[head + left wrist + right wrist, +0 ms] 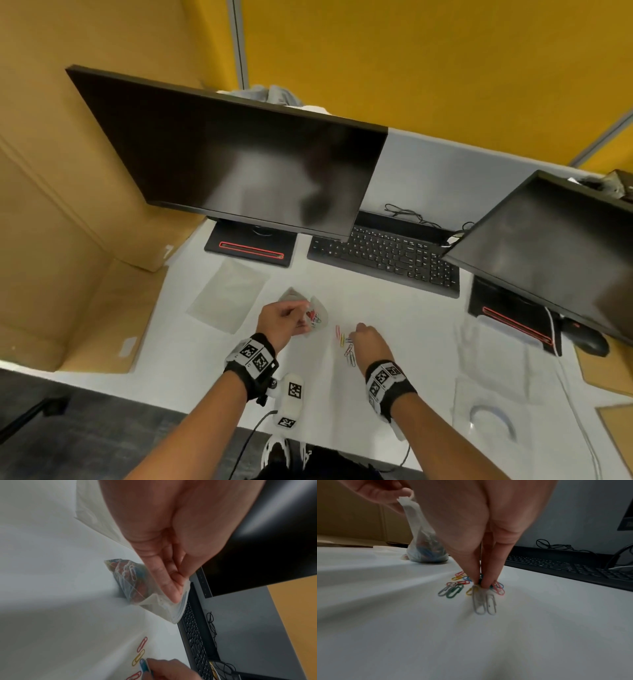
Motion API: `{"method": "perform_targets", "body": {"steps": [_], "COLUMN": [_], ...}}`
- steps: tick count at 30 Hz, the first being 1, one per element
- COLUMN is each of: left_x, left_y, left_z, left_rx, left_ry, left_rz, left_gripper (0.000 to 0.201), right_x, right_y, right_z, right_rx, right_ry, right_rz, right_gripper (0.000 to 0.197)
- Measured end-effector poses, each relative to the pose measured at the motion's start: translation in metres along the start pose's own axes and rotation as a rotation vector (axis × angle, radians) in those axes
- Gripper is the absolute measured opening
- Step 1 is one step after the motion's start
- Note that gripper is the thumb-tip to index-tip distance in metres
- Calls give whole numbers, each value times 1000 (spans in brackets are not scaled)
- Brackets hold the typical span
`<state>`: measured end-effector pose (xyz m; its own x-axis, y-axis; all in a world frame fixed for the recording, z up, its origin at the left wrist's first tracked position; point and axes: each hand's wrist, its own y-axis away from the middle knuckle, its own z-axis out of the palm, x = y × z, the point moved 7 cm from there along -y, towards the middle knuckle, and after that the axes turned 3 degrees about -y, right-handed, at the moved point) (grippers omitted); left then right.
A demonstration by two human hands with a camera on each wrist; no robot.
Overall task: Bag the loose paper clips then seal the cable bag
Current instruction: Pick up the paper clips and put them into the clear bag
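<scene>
My left hand pinches the top edge of a small clear bag and holds it upright on the white desk; several coloured paper clips lie in its bottom. The same bag shows behind my right hand in the right wrist view. To its right lie several loose paper clips in red, yellow, green, blue and grey. My right hand points straight down into this pile, thumb and fingertips pinched on a blue clip. A larger clear cable bag with a coiled cable lies at the right.
An empty clear bag lies flat left of the small bag. A black keyboard, two dark monitors and a mouse stand behind. Cardboard boxes line the left edge.
</scene>
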<state>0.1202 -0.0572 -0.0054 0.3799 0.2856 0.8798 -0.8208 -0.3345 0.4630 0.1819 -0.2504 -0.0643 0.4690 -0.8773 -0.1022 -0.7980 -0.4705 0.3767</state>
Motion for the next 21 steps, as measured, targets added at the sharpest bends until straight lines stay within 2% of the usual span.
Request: {"method": "perform_targets", "body": {"steps": [3, 5, 7, 9, 11, 13, 16, 20, 21], "left_x": [-1, -2, -1, -2, -3, -4, -7, -4, -3], "left_y": [1, 0, -1, -2, -2, -4, -8, -11, -12], "left_z": [-2, -4, -5, -5, -3, 1, 3, 7, 8], "left_rx": [-24, -18, -8, -1, -7, -8, 8, 14, 15], "left_ry": [-21, -36, -53, -59, -75, -92, -108, -111, -112], "left_rz": [4, 0, -2, -9, -2, 5, 9, 23, 26], "left_gripper": [12, 12, 12, 13, 13, 12, 13, 19, 19], "right_x": [3, 21, 41, 54, 47, 21, -24, -39, -34], "right_y": [-8, -10, -9, -5, -2, 0, -1, -6, -4], "right_z": [-9, -18, -25, -30, -38, -54, -71, -81, -83], "right_rx": [0, 24, 57, 105, 166, 155, 103, 193, 209], "right_ry": [-90, -252, -522, -918, -1375, -1653, -1657, -1114, -1059], "right_rz": [79, 220, 382, 489, 468, 357, 237, 92, 95], "right_gripper": [25, 20, 16, 2, 8, 9, 7, 13, 14]}}
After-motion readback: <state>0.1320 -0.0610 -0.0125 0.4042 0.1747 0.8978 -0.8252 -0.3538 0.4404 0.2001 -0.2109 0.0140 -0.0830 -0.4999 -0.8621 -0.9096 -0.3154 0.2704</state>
